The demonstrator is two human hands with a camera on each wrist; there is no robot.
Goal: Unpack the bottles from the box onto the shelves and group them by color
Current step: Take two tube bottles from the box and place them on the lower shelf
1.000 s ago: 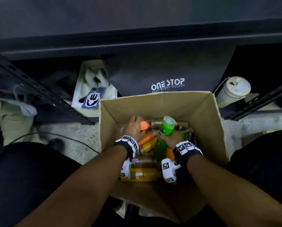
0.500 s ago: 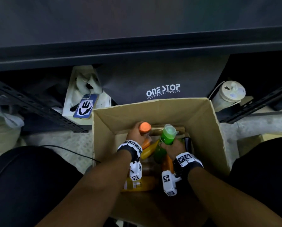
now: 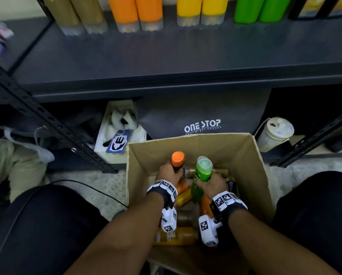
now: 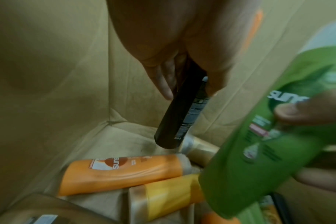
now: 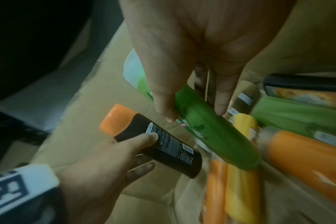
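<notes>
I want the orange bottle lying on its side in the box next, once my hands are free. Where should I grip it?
Probably round the middle of the body, coming down from above. The orange bottle lies flat on the box floor with its long side up, and the space over it looks open beside the yellow bottle.

Shelf (image 3: 166,62) front bare; bottles (image 3: 138,12) crowd its back.
</notes>
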